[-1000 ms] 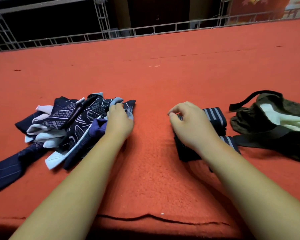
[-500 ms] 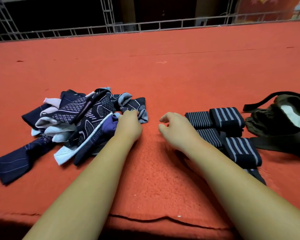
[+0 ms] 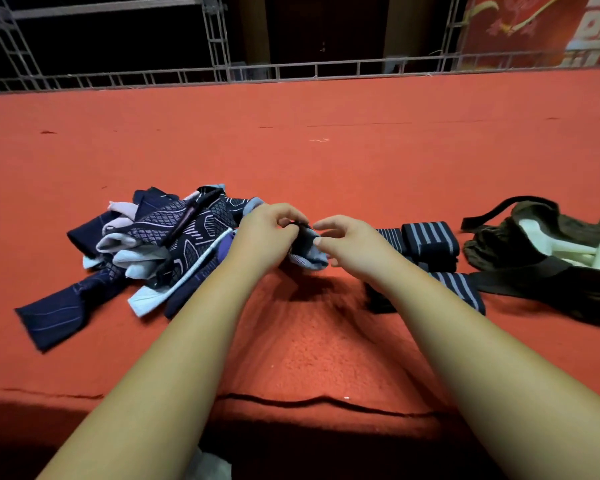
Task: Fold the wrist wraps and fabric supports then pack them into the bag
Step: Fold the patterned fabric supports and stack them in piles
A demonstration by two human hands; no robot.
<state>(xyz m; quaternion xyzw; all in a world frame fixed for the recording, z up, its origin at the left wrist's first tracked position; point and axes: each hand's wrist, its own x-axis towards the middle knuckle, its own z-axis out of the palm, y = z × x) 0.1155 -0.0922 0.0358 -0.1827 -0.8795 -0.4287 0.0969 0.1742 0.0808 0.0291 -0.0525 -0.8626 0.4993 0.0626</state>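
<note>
Changed from half a second back: left hand off the pile's edge and now pinching a dark support piece with a grey cuff, fingers curled round its top. Right hand brought across from the striped wraps to meet it, thumb tip on the grey cuff, forefinger spread above, not closed on it. Piece held low over the red cloth, between the two hands, at the pile's right end. Count: one pile of supports, tangled, navy, patterned and pale, number of pieces impossible to tell; three striped wraps showing, folded, partly behind the right forearm; one olive bag, open, far right, just beside the wraps. Edges: front edge of the cloth under the forearms; metal railing along the far side. Wide bare cloth beyond the hands and between the forearms.
</note>
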